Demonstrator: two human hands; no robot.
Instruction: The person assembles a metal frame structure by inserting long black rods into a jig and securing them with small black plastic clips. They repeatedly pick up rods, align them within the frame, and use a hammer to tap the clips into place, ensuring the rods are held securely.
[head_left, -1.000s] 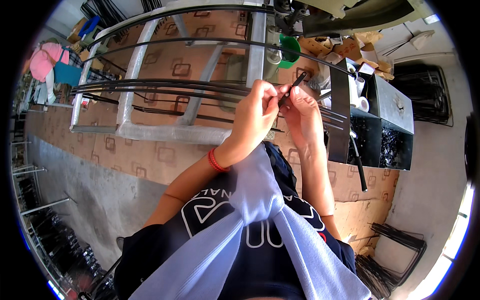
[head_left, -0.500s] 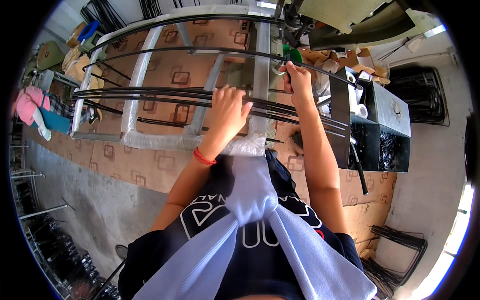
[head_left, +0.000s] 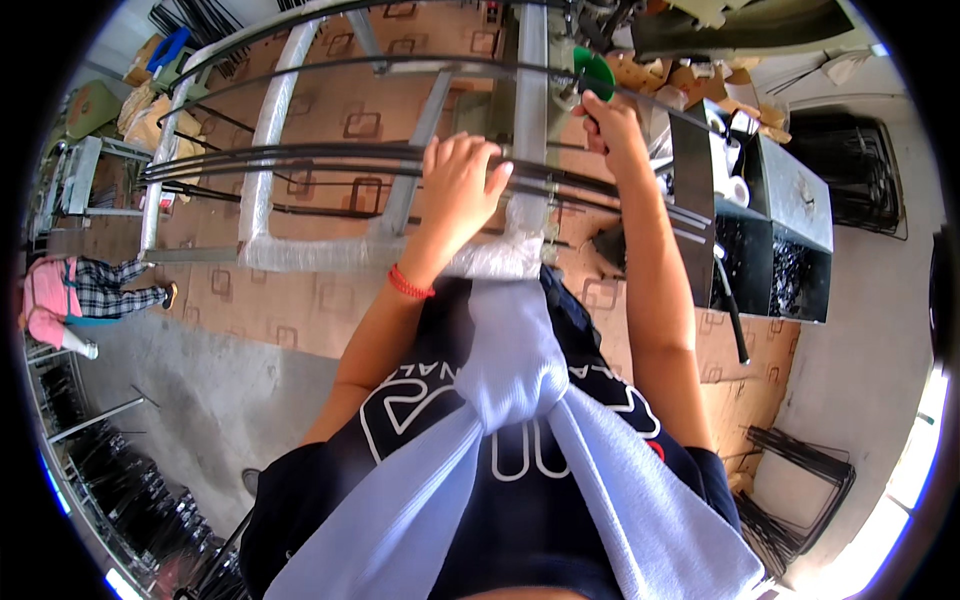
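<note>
**Black rods across a wrapped frame**

Nearest, one pale blue cloth hangs knotted over a dark shirt, its upper end close to the frame's near edge, a bar wrapped in clear plastic. Beyond that edge, the left hand lies on the rods, thumb spread; I cannot tell whether its fingers grip. These rods are thin, smooth and long, bunched too tightly to count, and run past the frame's right side. Two more arch singly farther out. The right hand is curled narrow near the nearer one; what it holds, I cannot tell. Wide gaps between the bars show patterned floor. Farther off are one green bucket, one metal box at right, and one person at left.
</note>
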